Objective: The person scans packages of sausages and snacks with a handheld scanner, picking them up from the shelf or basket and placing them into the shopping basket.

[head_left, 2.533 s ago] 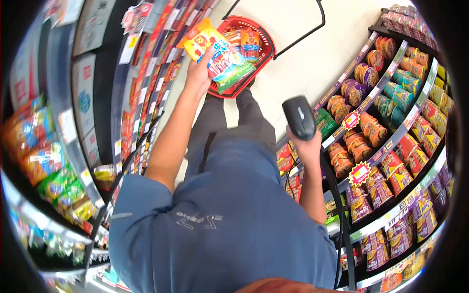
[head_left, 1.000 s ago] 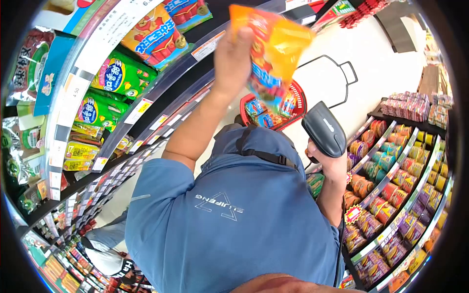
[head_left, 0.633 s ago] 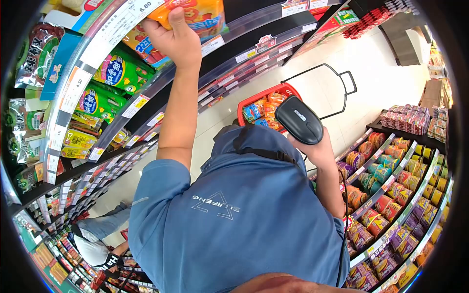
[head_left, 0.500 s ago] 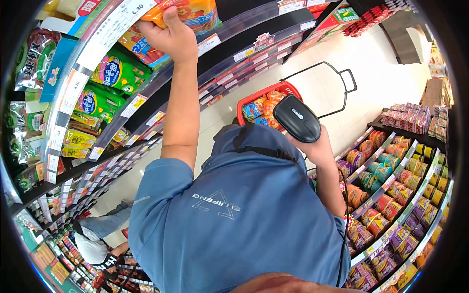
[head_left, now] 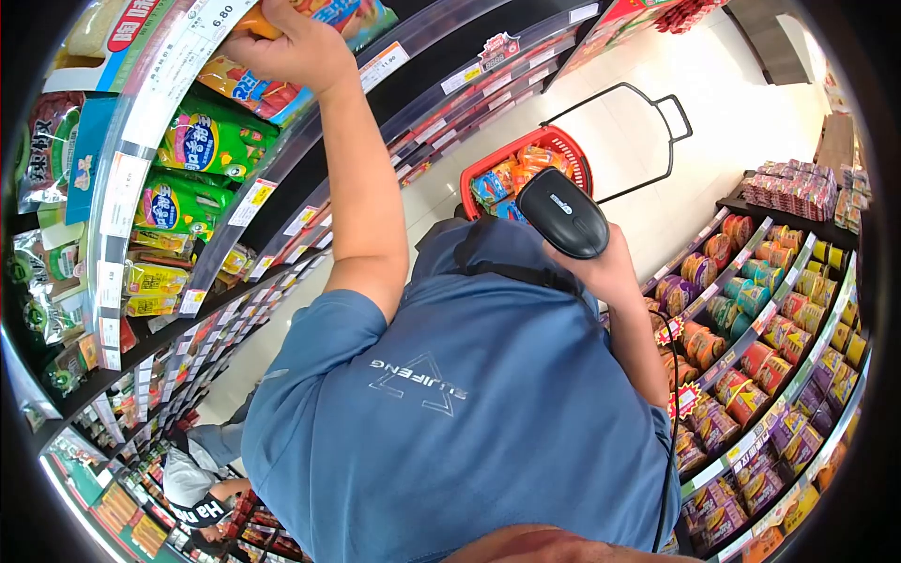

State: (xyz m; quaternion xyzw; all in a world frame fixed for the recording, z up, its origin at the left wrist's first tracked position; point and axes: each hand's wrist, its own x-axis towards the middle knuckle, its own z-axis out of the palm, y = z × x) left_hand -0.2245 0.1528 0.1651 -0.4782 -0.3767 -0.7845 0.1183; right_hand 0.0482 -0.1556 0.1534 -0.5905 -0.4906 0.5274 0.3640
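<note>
At the top left, my left hand (head_left: 296,47) reaches to the shelf, its fingers closed round an orange-and-blue snack pack (head_left: 361,21). The pack is partly cut off by the frame edge. Beneath that hand lies another orange-and-blue pack (head_left: 253,92), and green packs (head_left: 206,143) sit nearer me on the same shelf side. My right hand (head_left: 605,267) grips a black rounded handheld device (head_left: 563,214), shaped like a mouse, in front of my waist. Most of the right fingers are hidden beneath the device.
Beyond the device, a red basket (head_left: 574,143) with a black handle (head_left: 672,141) holds orange and blue packs. Shelves of cup-like tubs (head_left: 751,293) stand on my right. Another person (head_left: 192,479) is in the aisle at lower left. A black cord (head_left: 672,432) runs beside my right arm.
My left hand and the pack in it have shifted up and left in view. The basket and right-hand shelves appear slightly moved as the view turned. The device stays in my right hand.
</note>
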